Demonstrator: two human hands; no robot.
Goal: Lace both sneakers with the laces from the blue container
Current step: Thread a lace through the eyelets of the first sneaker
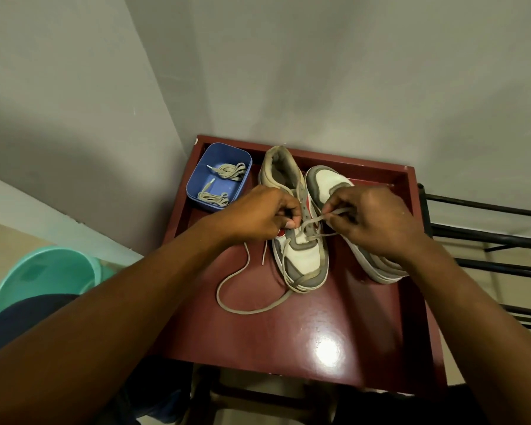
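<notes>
At the sneaker (304,259), right hand (377,222) pinches lace (314,221).

Left hand (258,214) covers part of the left sneaker's (304,259) side; the lace (236,277) passes out of sight within its grip. Right hand (377,222) masks the midsection of the right sneaker (328,182) (eyelets there not assessable). Both forearms run off the bottom edge; the left one hides the near left corner of the tabletop (288,332). Green bucket (28,265) partly concealed behind forearm and dark clothing. Black rack (488,234) cut by the right edge. Strand count in the blue container (224,154) too small to tell.
</notes>
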